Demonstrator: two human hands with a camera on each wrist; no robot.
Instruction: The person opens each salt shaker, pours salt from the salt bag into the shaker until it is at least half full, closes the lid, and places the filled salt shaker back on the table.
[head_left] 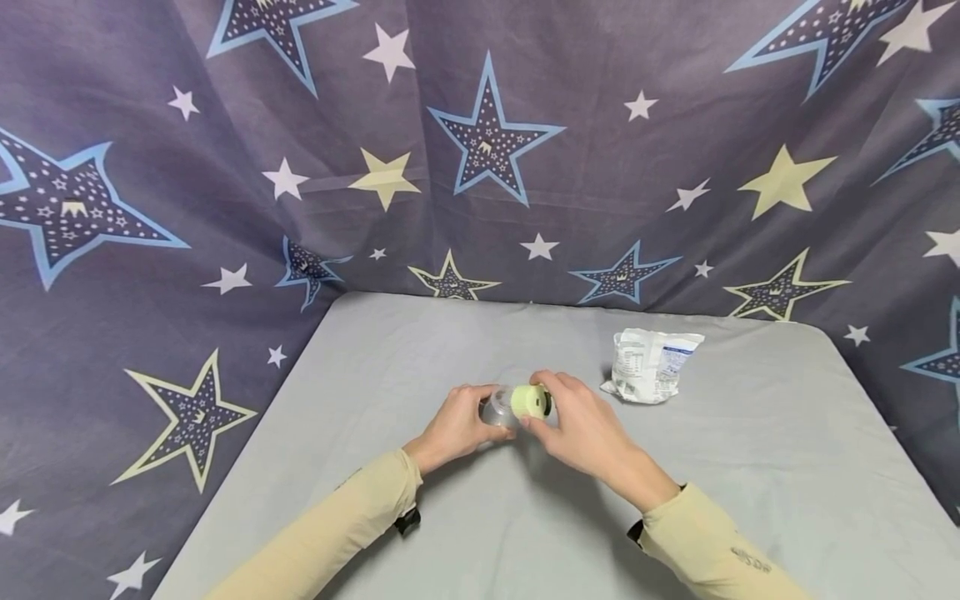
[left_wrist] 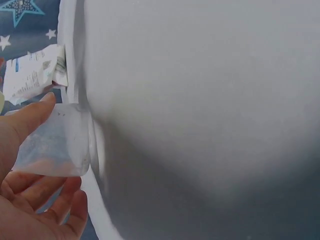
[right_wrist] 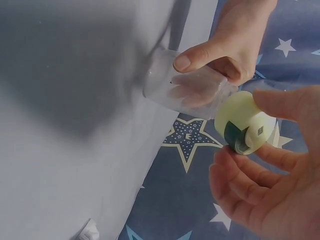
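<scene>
Between the two hands is a clear plastic bottle (right_wrist: 192,92) with a pale green lid (right_wrist: 242,117) that carries a dark green tab. My left hand (head_left: 457,423) grips the bottle's transparent body, thumb on one side and fingers on the other. On the lid, my right hand (head_left: 581,425) holds with thumb and fingertips around its rim. The bottle lies tilted sideways, its lid toward the right in the head view. In the left wrist view the see-through body (left_wrist: 55,142) shows between thumb and fingers.
A crumpled white packet (head_left: 648,367) with printed text stands on the grey cloth-covered table (head_left: 420,350), right of and behind the hands. A dark curtain (head_left: 570,75) with stars hangs along the table's back and sides.
</scene>
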